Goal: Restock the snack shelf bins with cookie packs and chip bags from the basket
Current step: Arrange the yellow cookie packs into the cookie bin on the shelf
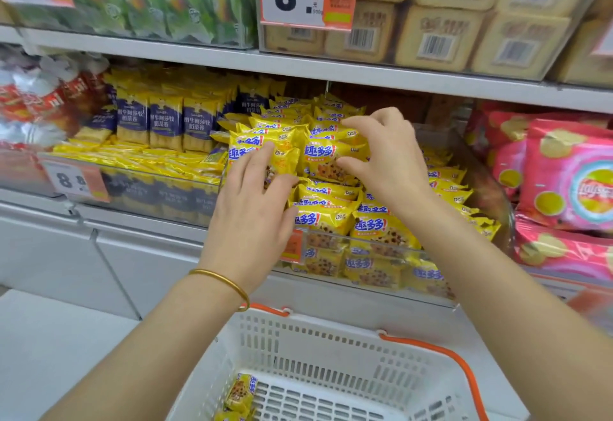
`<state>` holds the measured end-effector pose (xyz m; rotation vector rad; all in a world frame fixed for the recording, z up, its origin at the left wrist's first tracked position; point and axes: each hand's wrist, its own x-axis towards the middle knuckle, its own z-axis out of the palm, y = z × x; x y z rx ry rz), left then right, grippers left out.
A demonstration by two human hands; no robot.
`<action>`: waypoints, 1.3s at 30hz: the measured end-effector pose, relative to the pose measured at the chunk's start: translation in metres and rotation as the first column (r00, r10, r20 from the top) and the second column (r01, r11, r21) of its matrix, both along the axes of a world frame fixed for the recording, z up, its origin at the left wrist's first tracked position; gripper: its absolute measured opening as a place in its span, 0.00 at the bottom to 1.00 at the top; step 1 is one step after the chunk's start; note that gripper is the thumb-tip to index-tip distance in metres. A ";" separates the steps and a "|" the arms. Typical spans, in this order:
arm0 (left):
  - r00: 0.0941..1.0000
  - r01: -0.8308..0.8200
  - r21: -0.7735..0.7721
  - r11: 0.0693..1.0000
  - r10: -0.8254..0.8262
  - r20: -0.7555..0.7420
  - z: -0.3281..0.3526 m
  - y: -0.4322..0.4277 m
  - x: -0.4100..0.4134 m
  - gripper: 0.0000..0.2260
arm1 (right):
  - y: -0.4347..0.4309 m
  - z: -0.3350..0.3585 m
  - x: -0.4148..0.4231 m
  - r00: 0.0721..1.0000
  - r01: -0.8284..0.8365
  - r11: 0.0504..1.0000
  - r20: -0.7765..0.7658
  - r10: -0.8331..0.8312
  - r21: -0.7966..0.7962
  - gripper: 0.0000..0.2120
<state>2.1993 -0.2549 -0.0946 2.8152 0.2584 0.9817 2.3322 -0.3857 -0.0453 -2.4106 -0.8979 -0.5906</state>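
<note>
Centre frame, the right hand (384, 155) pinches a cookie pack (326, 152) atop the heaped bin (496, 188), the left hand (255, 208) pressing flat alongside; the overfull pile may spill forward.

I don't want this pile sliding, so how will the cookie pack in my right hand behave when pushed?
The pack is probably light and puffy, its film wrapper looking air-filled. Its glossy surface likely slides easily over the heaped packs below. Squeezed hard, the cookies pictured on it may crack.
</note>
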 end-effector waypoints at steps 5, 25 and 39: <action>0.996 0.040 0.025 0.999 -0.042 0.076 0.005 -0.004 -0.022 0.10 | -0.023 -0.008 -0.039 0.990 -0.115 0.976 0.097 0.098 0.185 0.15; 0.567 0.155 0.164 0.974 0.048 -0.822 -0.087 -0.001 -0.101 0.19 | -0.008 -0.351 -0.162 0.390 -0.644 0.663 -0.909 -0.145 -0.382 0.35; 0.486 0.188 0.085 0.978 -0.017 -0.874 -0.092 -0.007 -0.086 0.18 | -0.066 -0.350 -0.132 -0.012 -0.342 0.938 -0.997 -0.071 -0.063 0.16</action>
